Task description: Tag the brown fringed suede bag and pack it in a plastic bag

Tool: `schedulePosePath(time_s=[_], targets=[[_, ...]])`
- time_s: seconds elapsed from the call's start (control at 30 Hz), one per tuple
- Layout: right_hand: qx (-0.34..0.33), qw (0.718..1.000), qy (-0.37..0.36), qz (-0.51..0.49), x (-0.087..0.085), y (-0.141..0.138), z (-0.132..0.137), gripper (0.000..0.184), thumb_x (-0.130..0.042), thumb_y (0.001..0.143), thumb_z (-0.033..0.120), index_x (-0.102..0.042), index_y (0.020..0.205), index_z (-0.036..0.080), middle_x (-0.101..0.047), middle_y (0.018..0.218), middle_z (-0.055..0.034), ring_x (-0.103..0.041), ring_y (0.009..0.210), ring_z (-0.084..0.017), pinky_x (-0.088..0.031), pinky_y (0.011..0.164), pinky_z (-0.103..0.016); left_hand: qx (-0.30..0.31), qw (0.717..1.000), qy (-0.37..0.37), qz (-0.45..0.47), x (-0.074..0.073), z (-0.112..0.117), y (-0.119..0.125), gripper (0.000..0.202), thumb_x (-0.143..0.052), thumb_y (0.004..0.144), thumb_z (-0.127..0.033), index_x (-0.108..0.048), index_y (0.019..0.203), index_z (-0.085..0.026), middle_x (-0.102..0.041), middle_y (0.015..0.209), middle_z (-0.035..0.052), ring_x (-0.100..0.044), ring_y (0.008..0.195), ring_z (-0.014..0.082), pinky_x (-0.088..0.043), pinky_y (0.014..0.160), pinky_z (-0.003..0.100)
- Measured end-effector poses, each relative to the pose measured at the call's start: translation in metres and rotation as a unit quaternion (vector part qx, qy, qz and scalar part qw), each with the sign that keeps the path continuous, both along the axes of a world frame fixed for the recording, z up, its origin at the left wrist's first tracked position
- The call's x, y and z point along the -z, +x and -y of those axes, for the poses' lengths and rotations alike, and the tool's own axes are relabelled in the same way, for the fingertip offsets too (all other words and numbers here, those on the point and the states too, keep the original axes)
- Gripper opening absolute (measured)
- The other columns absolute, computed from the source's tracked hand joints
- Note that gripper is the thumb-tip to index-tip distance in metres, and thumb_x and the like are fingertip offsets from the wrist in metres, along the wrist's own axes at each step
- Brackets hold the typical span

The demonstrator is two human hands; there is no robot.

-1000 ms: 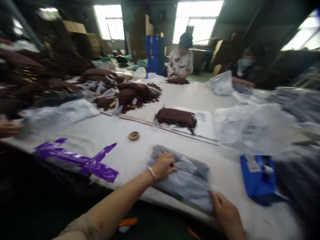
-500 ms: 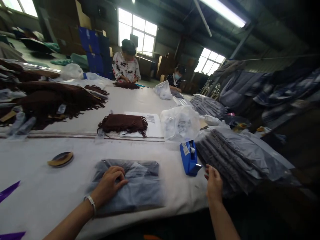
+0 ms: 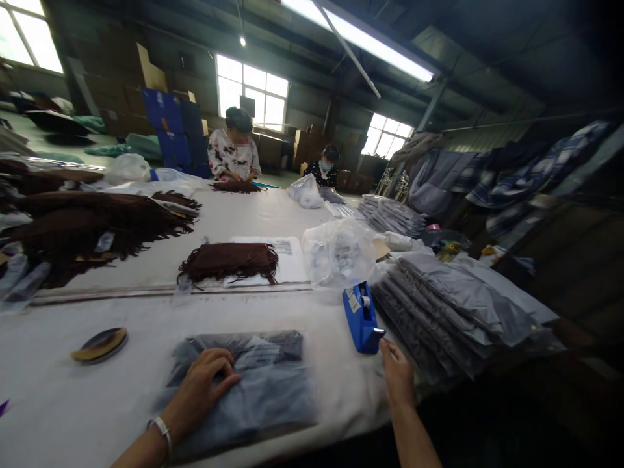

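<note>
Left hand: still flat, fingers spread, pressing the bagged grey garment on the tabletop. Right hand: open, now nearer the blue tape dispenser, beside the stacked bags.

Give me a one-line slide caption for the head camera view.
Left hand presses a bagged grey garment flat; right hand reaches beside the blue tape dispenser.

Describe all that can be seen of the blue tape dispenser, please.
The tape dispenser is blue, plastic by its look, with a white label on top. It stands upright on the white table, apart from the bagged grey garment and right beside the stack of bags. The right hand reaches close to its near end; contact cannot be told.
</note>
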State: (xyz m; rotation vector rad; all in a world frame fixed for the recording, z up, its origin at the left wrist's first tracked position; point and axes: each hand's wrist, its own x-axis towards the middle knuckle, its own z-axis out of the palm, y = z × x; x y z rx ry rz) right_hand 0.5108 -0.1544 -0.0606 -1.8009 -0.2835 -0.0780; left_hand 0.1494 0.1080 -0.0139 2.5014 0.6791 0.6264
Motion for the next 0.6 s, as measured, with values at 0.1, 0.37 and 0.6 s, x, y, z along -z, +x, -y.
schedulePosePath(time_s=[0.1,0.37,0.6], targets=[[0.015,0.999,-0.02,0.023,-0.004,0.006,0.004,0.051,-0.062,0.065,0.06,-0.067,0.081,0.013,-0.062,0.109,-0.0172,-0.051,0.108,-0.033,-0.038,0.095,-0.043,-0.004,1.0,0.001,0.008,0.002,-0.001,-0.001,0.03,-0.058,0.081,-0.048,-0.059,0.068,-0.021,-0.061,0.095,0.0043,-0.055,0.096,0.0235,-0.046,0.088,0.036],[-0.119,0.993,0.001,0.014,-0.046,0.034,-0.028,0.068,-0.054,0.076,0.056,-0.05,0.128,0.012,-0.07,0.081,-0.0062,-0.064,0.081,-0.025,-0.048,0.079,-0.035,-0.005,1.0,0.005,0.021,0.003,-0.001,-0.002,0.022,-0.062,0.079,-0.04,-0.059,0.068,-0.021,-0.062,0.092,0.0024,-0.057,0.093,0.0219,-0.048,0.084,0.034],[-0.02,0.998,-0.041,0.032,-0.01,-0.009,0.004,0.072,-0.055,0.078,0.054,-0.036,0.139,0.02,-0.067,0.09,-0.0051,-0.06,0.095,-0.027,-0.042,0.087,-0.039,-0.018,0.999,-0.029,0.008,-0.006,0.009,-0.004,0.015,-0.067,0.077,-0.03,-0.061,0.07,-0.019,-0.062,0.095,0.0029,-0.055,0.096,0.0212,-0.04,0.089,0.036]])
